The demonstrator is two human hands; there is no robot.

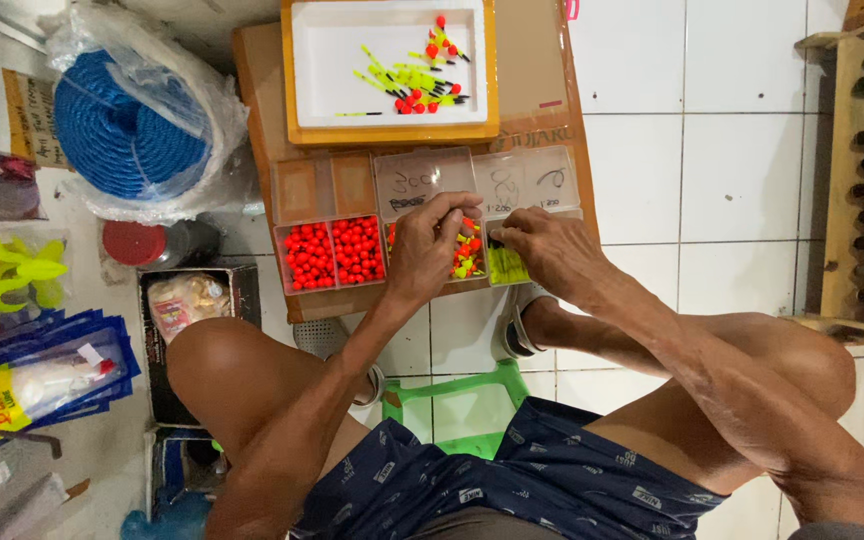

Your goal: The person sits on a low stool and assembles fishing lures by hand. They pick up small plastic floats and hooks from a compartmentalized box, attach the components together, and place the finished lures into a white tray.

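While the person sits with bare knees spread, both forearms reach forward to a compartment box on a cardboard slab. At twelve o'clock from the lap, the left hand curls knuckles-up over the middle compartment, fingertips pinched narrowly together; whether they hold a bead I cannot tell. Just at its three o'clock, the right hand bends down with fingers closed on a small dark piece beside the yellow-green floats. Round, glossy red beads fill two compartments at nine o'clock of the left hand. Beneath lie white glazed floor tiles and a green plastic stool. Farther, at twelve o'clock, an orange-rimmed white tray holds finished slim floats. A blue rope coil in clear wrap sits at ten o'clock.
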